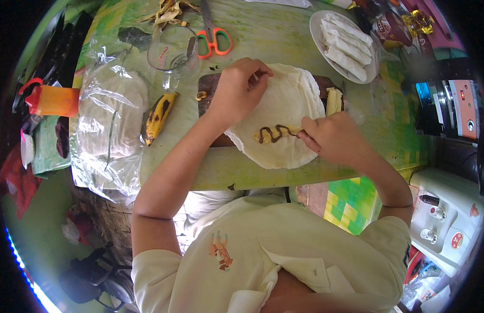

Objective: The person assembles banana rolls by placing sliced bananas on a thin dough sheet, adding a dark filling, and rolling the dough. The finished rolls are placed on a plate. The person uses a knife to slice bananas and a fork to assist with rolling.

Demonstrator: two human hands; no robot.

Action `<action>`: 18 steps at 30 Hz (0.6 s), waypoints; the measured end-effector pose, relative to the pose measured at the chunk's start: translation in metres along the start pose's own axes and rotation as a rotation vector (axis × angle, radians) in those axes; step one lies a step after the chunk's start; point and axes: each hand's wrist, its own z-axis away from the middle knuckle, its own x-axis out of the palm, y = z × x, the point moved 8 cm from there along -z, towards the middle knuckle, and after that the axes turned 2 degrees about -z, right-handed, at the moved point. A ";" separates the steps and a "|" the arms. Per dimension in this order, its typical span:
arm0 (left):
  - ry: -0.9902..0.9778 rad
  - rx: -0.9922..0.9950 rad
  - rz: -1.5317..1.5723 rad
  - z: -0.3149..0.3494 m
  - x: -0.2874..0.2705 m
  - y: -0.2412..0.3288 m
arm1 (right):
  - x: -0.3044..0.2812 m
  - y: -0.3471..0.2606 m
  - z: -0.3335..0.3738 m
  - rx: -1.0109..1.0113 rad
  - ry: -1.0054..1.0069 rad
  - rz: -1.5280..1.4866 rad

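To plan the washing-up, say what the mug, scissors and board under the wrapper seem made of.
Mug: smooth glass or clear plastic, being see-through. Scissors: likely metal blades, grey and smooth; orange handles, probably plastic from their bright colour. Board: perhaps dull-finished wood, being dark brown; the wrapper hides much.

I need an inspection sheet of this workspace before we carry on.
Surface: green patterned tablecloth, dark board on it.
Job's things: round wrapper on the board; dark-striped banana piece on the wrapper; white rolls on a plate.
Clutter: orange-handled scissors, glass mug, banana peels.
Hands: left hand at the wrapper's left side, contact unclear; right hand at the banana piece's right end.
Cables: nothing seen.
Surroundings: white water dispenser at right.
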 end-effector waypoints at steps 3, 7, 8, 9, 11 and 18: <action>0.013 0.007 0.014 0.001 0.000 -0.001 | -0.007 0.004 0.005 0.011 -0.004 -0.079; 0.014 0.017 0.013 0.000 0.001 -0.003 | -0.010 0.010 0.014 0.114 -0.065 -0.261; 0.011 0.016 0.003 0.000 0.001 -0.003 | -0.010 0.012 0.017 0.139 -0.058 -0.317; 0.011 0.007 0.012 0.000 0.000 -0.001 | -0.009 0.015 0.021 0.165 -0.050 -0.373; 0.012 -0.012 0.029 -0.001 0.000 0.002 | -0.010 0.017 0.024 0.158 0.017 -0.478; 0.031 0.008 0.017 -0.001 0.000 0.001 | -0.010 0.026 0.029 0.302 -0.021 -0.890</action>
